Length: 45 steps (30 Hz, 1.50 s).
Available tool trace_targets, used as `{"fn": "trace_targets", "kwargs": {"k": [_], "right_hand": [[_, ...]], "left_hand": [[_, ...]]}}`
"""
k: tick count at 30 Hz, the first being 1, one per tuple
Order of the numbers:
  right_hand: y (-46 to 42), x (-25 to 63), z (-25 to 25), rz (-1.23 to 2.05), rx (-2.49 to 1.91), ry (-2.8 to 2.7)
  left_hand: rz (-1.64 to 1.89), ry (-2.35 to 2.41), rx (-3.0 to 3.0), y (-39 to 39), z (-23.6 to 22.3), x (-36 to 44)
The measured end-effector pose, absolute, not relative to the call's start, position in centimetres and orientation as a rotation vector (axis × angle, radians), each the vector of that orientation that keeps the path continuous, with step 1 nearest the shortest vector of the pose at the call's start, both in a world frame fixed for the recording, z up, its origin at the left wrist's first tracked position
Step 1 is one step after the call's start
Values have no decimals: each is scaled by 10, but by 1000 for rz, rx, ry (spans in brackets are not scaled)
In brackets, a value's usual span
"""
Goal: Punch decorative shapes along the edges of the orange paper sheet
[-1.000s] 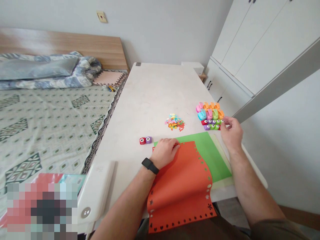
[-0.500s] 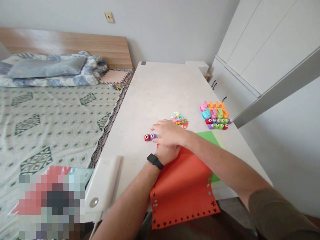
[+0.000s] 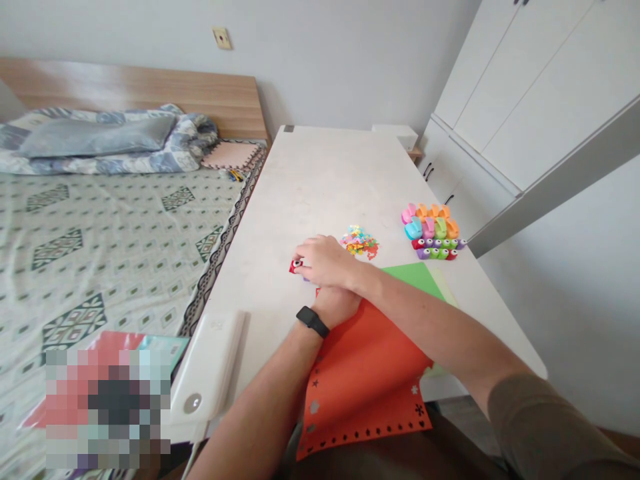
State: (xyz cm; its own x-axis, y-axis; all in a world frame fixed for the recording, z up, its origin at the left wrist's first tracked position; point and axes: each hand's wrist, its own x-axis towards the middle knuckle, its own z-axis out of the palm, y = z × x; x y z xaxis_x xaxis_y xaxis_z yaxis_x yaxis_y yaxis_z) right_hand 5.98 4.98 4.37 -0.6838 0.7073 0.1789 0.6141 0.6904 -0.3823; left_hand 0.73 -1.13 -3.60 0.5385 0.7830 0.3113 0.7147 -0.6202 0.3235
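Observation:
A sheet of red paper (image 3: 370, 360) with small shapes punched along its edges curves over the table's near edge. My left hand (image 3: 339, 304), with a black watch at its wrist, lies at the paper's upper part; its fingers are hidden. Crossing over it, my right hand (image 3: 323, 260) has thumb and fingers closed around a small red craft punch (image 3: 296, 267) on the table. A purple punch (image 3: 306, 279) sits mostly covered under that hand. Close by is a pile of colourful paper cutouts (image 3: 361, 241).
Several craft punches (image 3: 433, 230) stand in rows at the table's right. Green paper (image 3: 415, 280) lies beneath the red sheet. A white device (image 3: 210, 367) with a cable is at the near left corner. A bed (image 3: 125, 247) adjoins the left side; white cabinets (image 3: 530, 73) are right.
My right hand has moved slightly left, from beside the purple punch onto the red one, which now sits tilted. The red paper's lower edge has shifted a little left.

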Motion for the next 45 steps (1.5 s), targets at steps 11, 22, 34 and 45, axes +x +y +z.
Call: {"fn": "trace_targets", "kwargs": {"k": [11, 22, 34, 45], "right_hand": [[21, 221, 35, 1081, -1231, -1976], [15, 262, -3, 1122, -1314, -2012], [13, 257, 4, 943, -1313, -2092], [10, 255, 3, 1081, -1278, -2146]], "left_hand": [[592, 1194, 2366, -11, -13, 4], [655, 1194, 2313, -8, -14, 0], [676, 1171, 2304, -8, -13, 2], [681, 1172, 2291, -8, -9, 2]]}}
